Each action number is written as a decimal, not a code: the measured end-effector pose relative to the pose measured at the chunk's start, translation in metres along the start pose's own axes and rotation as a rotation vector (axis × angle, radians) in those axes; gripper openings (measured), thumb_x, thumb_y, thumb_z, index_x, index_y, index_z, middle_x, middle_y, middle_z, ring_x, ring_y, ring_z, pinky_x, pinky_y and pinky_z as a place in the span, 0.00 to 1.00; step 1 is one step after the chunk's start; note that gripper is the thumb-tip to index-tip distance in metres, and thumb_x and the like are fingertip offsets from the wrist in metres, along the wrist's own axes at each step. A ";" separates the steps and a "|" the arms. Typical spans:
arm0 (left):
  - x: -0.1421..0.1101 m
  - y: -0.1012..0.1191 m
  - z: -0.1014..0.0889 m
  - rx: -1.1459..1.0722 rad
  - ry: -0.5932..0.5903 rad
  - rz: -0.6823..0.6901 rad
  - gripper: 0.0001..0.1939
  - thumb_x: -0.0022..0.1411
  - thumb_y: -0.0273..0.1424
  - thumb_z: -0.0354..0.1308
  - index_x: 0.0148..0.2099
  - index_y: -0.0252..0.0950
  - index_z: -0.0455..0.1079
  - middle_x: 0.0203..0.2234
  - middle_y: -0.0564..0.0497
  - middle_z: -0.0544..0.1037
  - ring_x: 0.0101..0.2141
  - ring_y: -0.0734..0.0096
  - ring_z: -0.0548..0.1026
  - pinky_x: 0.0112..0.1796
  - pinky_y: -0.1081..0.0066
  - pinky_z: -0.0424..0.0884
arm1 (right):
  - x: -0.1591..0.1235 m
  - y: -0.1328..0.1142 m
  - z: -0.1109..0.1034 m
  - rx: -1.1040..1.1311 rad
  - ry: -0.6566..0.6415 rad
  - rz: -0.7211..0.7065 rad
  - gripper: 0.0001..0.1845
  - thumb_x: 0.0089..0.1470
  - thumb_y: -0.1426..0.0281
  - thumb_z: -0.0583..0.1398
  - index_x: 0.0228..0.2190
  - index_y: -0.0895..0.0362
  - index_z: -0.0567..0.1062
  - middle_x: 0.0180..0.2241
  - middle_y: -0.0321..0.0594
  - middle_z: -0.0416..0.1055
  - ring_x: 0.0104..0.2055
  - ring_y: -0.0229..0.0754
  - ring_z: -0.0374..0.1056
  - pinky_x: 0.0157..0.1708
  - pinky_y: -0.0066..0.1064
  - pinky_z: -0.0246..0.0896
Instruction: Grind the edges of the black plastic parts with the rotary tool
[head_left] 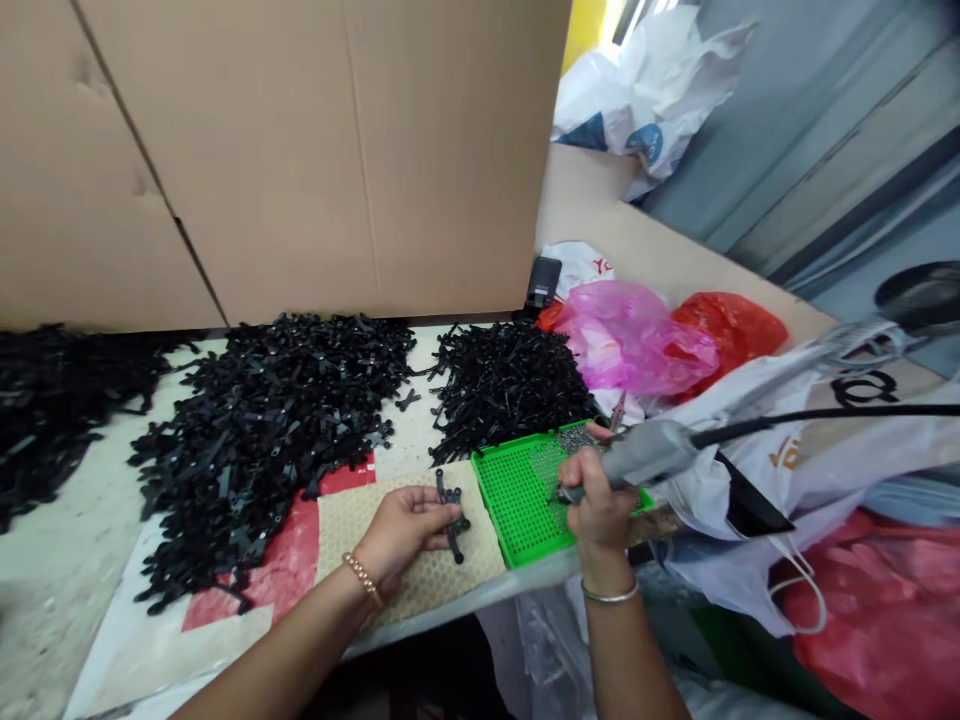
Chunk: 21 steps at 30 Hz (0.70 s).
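My left hand (409, 528) pinches a few small black plastic arm pieces (454, 535) that lie across each other, just above a tan honeycomb-patterned mat (345, 535). In my right hand (596, 500) is a grey electric screwdriver (652, 455) with a black cable running off to the right. Its tip points down over a green perforated tray (517, 500), where small metal screws (551, 460) gather at the far right part. Whether the tip touches a screw, I cannot tell.
Heaps of black pieces lie beyond the mat: a large one (277, 410), a smaller one (510, 385) and one at far left (52, 400). Cardboard (285, 160) stands behind. Pink (630, 335) and red plastic bags (731, 330) lie at the right, near a black device (544, 280).
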<state>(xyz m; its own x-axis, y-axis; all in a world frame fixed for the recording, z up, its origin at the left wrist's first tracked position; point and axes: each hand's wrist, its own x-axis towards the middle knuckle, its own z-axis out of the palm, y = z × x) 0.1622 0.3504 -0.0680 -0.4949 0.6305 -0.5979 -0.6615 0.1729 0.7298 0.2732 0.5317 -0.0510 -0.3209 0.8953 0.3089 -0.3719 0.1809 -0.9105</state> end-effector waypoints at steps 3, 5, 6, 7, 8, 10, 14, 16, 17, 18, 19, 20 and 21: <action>0.000 0.000 0.001 -0.020 -0.001 0.007 0.18 0.36 0.29 0.74 0.29 0.28 0.72 0.24 0.45 0.77 0.24 0.72 0.75 0.23 0.76 0.72 | 0.000 -0.022 0.022 0.147 0.014 0.013 0.16 0.49 0.62 0.62 0.39 0.55 0.68 0.13 0.24 0.52 0.15 0.32 0.48 0.18 0.24 0.51; -0.001 0.000 0.001 -0.030 0.004 0.013 0.18 0.36 0.29 0.74 0.29 0.28 0.72 0.24 0.46 0.77 0.24 0.72 0.75 0.23 0.77 0.72 | -0.005 -0.031 0.042 0.220 -0.042 0.041 0.16 0.48 0.59 0.61 0.37 0.54 0.67 0.13 0.24 0.49 0.14 0.31 0.45 0.17 0.24 0.49; -0.001 0.000 0.002 -0.033 0.007 0.015 0.18 0.36 0.29 0.74 0.29 0.28 0.72 0.24 0.46 0.77 0.24 0.72 0.74 0.23 0.77 0.72 | -0.009 -0.033 0.053 0.243 -0.082 0.067 0.16 0.48 0.58 0.60 0.37 0.54 0.67 0.13 0.23 0.48 0.14 0.31 0.44 0.17 0.24 0.48; -0.002 0.000 0.002 -0.036 0.006 0.019 0.18 0.36 0.29 0.74 0.29 0.28 0.72 0.23 0.47 0.77 0.23 0.73 0.74 0.23 0.77 0.72 | -0.014 -0.033 0.063 0.260 -0.123 0.102 0.16 0.48 0.58 0.60 0.37 0.53 0.67 0.13 0.23 0.48 0.14 0.31 0.43 0.17 0.24 0.48; -0.002 0.000 0.002 -0.040 0.003 0.023 0.18 0.36 0.29 0.74 0.28 0.28 0.72 0.23 0.47 0.76 0.23 0.73 0.73 0.23 0.77 0.72 | -0.019 -0.031 0.072 0.274 -0.160 0.136 0.16 0.49 0.59 0.60 0.38 0.53 0.66 0.13 0.23 0.48 0.14 0.31 0.43 0.17 0.24 0.48; -0.002 -0.001 0.002 -0.052 -0.009 0.033 0.18 0.36 0.30 0.74 0.28 0.28 0.71 0.21 0.49 0.75 0.22 0.75 0.72 0.22 0.77 0.71 | -0.027 -0.023 0.087 0.301 -0.214 0.188 0.16 0.49 0.60 0.60 0.39 0.53 0.66 0.14 0.23 0.49 0.15 0.32 0.44 0.18 0.24 0.48; -0.001 -0.002 0.002 -0.077 -0.022 0.032 0.18 0.35 0.29 0.74 0.26 0.29 0.69 0.19 0.51 0.74 0.22 0.75 0.72 0.23 0.76 0.72 | -0.036 -0.010 0.100 0.321 -0.242 0.215 0.15 0.51 0.62 0.61 0.39 0.53 0.66 0.15 0.24 0.51 0.16 0.32 0.45 0.18 0.24 0.48; 0.000 -0.002 0.002 -0.078 -0.020 0.029 0.19 0.35 0.29 0.74 0.26 0.29 0.68 0.19 0.52 0.73 0.22 0.74 0.72 0.23 0.76 0.72 | -0.037 -0.008 0.101 0.326 -0.231 0.221 0.15 0.51 0.62 0.62 0.39 0.54 0.66 0.15 0.24 0.51 0.16 0.31 0.45 0.18 0.23 0.48; 0.000 -0.002 0.002 -0.076 -0.018 0.027 0.18 0.35 0.28 0.74 0.26 0.29 0.68 0.19 0.52 0.73 0.22 0.75 0.72 0.22 0.76 0.72 | -0.037 -0.008 0.101 0.332 -0.225 0.224 0.15 0.51 0.62 0.62 0.39 0.54 0.67 0.15 0.24 0.52 0.16 0.31 0.45 0.18 0.23 0.48; 0.000 -0.001 0.002 -0.072 -0.014 0.025 0.18 0.36 0.27 0.74 0.27 0.29 0.68 0.19 0.52 0.73 0.22 0.75 0.72 0.22 0.76 0.72 | -0.038 -0.008 0.101 0.335 -0.222 0.224 0.15 0.51 0.63 0.62 0.38 0.54 0.67 0.15 0.24 0.52 0.16 0.31 0.45 0.18 0.23 0.48; 0.000 -0.001 0.003 -0.066 -0.010 0.022 0.17 0.37 0.26 0.74 0.27 0.28 0.68 0.19 0.52 0.73 0.21 0.75 0.72 0.22 0.77 0.72 | -0.038 -0.009 0.100 0.335 -0.220 0.223 0.14 0.51 0.63 0.62 0.38 0.54 0.67 0.15 0.24 0.52 0.16 0.31 0.46 0.18 0.23 0.48; 0.000 0.000 0.003 -0.062 -0.007 0.019 0.17 0.38 0.25 0.73 0.27 0.28 0.68 0.19 0.51 0.73 0.22 0.75 0.72 0.21 0.77 0.72 | -0.038 -0.009 0.100 0.333 -0.222 0.219 0.14 0.51 0.63 0.62 0.38 0.54 0.67 0.15 0.24 0.52 0.16 0.31 0.46 0.18 0.23 0.48; 0.000 0.000 0.004 -0.060 -0.003 0.017 0.16 0.38 0.24 0.73 0.27 0.28 0.68 0.19 0.51 0.73 0.22 0.75 0.72 0.21 0.77 0.71 | -0.038 -0.009 0.099 0.330 -0.224 0.213 0.15 0.51 0.63 0.63 0.39 0.54 0.67 0.15 0.24 0.52 0.16 0.31 0.46 0.18 0.23 0.48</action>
<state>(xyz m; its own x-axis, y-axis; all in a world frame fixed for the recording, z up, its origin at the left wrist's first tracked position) 0.1642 0.3531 -0.0665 -0.5047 0.6350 -0.5849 -0.6857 0.1169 0.7185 0.2022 0.4553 -0.0273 -0.5877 0.7817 0.2087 -0.5228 -0.1701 -0.8353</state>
